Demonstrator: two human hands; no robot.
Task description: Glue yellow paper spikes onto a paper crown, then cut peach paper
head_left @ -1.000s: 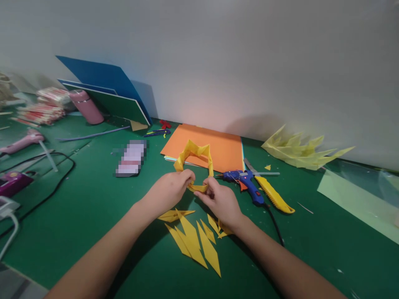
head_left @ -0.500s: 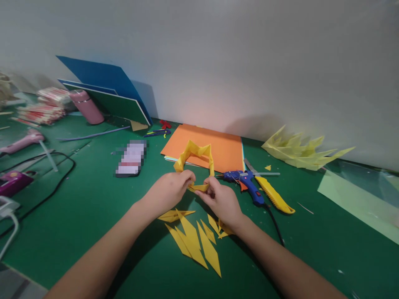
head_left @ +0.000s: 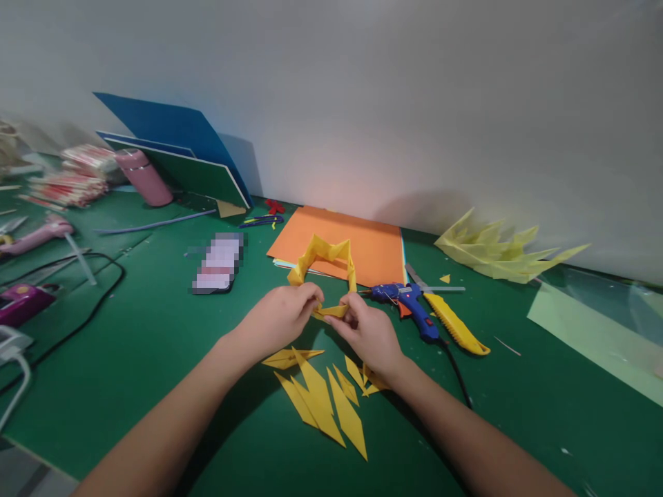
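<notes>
The left grip (head_left: 280, 314) and the right grip (head_left: 370, 335) are both closed on the near edge of a folded yellow paper ring (head_left: 306, 261), fingertips pinching it at two neighbouring spots with a short stretch of the band between them. The ring is in front of the person, above the green counter (head_left: 150, 359), its zigzag far side showing against an orange sheet (head_left: 373, 241) that tops a stack of paper. Just below the hands, flat yellow paper diamonds (head_left: 317, 397) lie loosely grouped, some overlapping, a few partly hidden by the right wrist. Near the right hand rests a blue glue gun (head_left: 411, 300), its nozzle toward the ring, beside a knife with a yellow handle (head_left: 453, 324). Further right are a spiky pale yellow paper piece (head_left: 489, 255) by the wall (head_left: 336, 103) and a pale green sheet (head_left: 585, 338). To the left lies a phone-like item (head_left: 220, 262), blurred into blocks; beyond it, a pink bottle (head_left: 143, 181) is near a leaning blue board (head_left: 170, 134).
</notes>
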